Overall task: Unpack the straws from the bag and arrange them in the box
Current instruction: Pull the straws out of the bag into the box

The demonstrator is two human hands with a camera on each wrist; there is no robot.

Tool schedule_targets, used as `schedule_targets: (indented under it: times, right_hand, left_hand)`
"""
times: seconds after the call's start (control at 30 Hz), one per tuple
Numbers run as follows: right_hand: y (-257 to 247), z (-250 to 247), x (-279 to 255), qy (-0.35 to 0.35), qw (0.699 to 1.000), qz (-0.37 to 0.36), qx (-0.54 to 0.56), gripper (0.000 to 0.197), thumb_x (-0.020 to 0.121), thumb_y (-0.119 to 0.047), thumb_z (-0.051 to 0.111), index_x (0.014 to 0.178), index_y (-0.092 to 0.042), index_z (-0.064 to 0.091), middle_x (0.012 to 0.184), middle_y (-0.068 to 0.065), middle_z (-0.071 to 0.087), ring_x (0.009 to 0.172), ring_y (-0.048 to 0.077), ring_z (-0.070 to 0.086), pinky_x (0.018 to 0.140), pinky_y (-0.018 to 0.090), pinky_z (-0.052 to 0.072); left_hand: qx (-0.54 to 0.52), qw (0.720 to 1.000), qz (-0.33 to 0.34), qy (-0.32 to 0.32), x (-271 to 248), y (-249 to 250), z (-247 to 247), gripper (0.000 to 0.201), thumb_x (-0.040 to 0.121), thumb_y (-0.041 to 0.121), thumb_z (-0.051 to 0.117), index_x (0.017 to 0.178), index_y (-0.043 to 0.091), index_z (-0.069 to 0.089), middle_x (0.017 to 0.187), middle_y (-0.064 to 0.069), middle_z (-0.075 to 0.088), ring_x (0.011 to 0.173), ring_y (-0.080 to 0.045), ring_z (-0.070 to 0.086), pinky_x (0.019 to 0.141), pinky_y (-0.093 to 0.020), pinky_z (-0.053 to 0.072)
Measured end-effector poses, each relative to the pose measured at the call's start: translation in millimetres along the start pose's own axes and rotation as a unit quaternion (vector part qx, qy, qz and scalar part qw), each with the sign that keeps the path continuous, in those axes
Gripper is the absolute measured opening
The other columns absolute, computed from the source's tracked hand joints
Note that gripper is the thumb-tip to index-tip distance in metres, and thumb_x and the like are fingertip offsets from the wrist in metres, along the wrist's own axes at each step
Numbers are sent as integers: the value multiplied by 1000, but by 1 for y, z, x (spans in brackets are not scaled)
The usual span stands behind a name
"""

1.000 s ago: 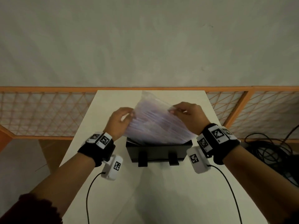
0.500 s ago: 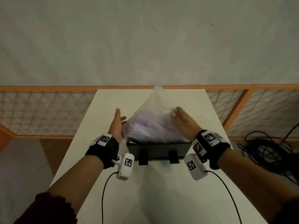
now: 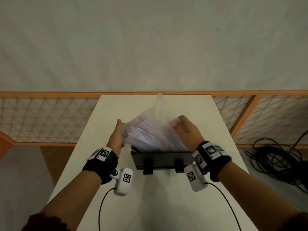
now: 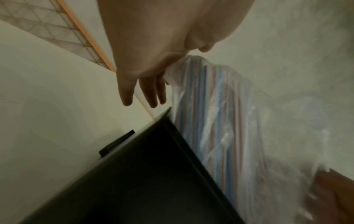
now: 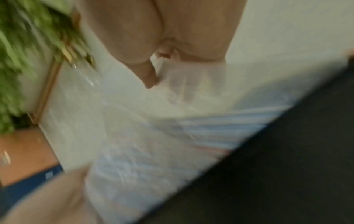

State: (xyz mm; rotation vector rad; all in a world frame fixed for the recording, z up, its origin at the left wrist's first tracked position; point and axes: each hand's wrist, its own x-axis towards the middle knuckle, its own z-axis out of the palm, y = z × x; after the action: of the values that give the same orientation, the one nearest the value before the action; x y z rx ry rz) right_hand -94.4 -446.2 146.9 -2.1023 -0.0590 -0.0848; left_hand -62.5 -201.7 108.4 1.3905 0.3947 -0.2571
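Note:
A clear plastic bag [image 3: 150,130] full of striped straws [image 4: 210,121] stands with its lower end in the black box [image 3: 160,160] on the white table; its empty top sticks up. My left hand [image 3: 117,135] lies flat against the bag's left side with the fingers [image 4: 151,94] straight. My right hand [image 3: 185,129] is on the bag's right side. In the blurred right wrist view its thumb [image 5: 149,75] and fingers pinch the bag's film [image 5: 184,84] above the box [image 5: 287,166]. The inside of the box is hidden.
The box sits mid-table [image 3: 150,205] with two black clips on its near wall. An orange lattice fence [image 3: 41,117] runs behind the table. Black cables [image 3: 275,157] lie coiled on the floor to the right. Cords trail from both wrist cameras over the near table.
The bag has swung from leaning left to standing more upright in the box. My left hand let go of its top edge and now lies flat along its side; the right hand moved lower.

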Motion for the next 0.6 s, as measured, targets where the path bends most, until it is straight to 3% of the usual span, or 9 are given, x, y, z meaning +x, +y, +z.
schedule_targets:
  times: [0.03,0.13,0.2,0.27,0.33,0.4,0.43,0.5,0.6]
  right_hand:
    - [-3,-7,0,15,1000,-15,8,14,94,-26,53,91,-12,50,74,-11,55,67,1,51,63,20,38]
    - [-3,-20,0,-37,999,0,-27,28,89,-32,61,112,-19,51,95,-8,62,87,7,58,79,22,43]
    - [-7,-25,0,-24,999,-30,-19,15,87,-29,64,98,-26,55,89,-13,65,81,-3,59,72,13,42]
    - [-14,-30,1,27,998,-58,19,13,91,-21,60,80,-23,54,80,-13,66,74,-4,61,68,17,45]
    - [-13,-32,1,84,993,-57,66,13,94,-18,53,81,-22,50,84,-7,69,81,13,67,76,34,53]
    - [-12,-30,2,62,990,-58,110,8,95,-18,50,94,-25,47,92,2,70,91,21,69,89,44,53]
    - [-10,-27,1,27,993,-46,106,17,92,-22,55,105,-26,45,98,3,69,95,21,68,90,44,52]
    - [-14,-25,0,-32,998,-35,28,45,82,-33,68,120,-23,46,105,-2,65,99,14,62,89,30,49]
    - [-24,-26,2,0,998,-59,-26,28,81,-31,69,103,-15,61,96,-5,64,94,15,60,79,20,44]
  left_hand:
    - [11,1000,1,-16,-1,0,0,63,94,62,28,130,18,55,124,-9,64,113,-23,60,105,-42,41]
    - [62,998,4,-24,-4,5,8,49,97,48,37,120,13,63,113,-11,68,105,-25,62,96,-38,45]
    - [74,997,21,-20,-6,9,9,34,98,33,44,105,8,67,98,-11,70,91,-26,63,82,-34,48]
    - [81,996,43,-1,-6,12,5,22,96,21,50,96,8,68,86,-7,68,75,-18,63,70,-27,50]
    - [101,992,70,36,-4,14,0,20,94,17,55,104,6,69,94,-11,69,77,-17,64,77,-29,52]
    - [113,988,87,51,-1,20,-1,23,92,17,58,109,6,69,105,-13,69,91,-22,64,92,-36,50]
    - [119,989,79,41,-1,20,0,23,91,17,59,109,7,69,107,-12,70,95,-23,65,96,-36,49]
    - [129,989,73,11,-4,24,3,23,91,17,59,110,8,69,109,-9,70,102,-23,64,98,-34,47]
    - [148,985,85,3,-5,34,4,26,92,21,58,113,11,68,113,-5,68,106,-20,62,96,-30,46]
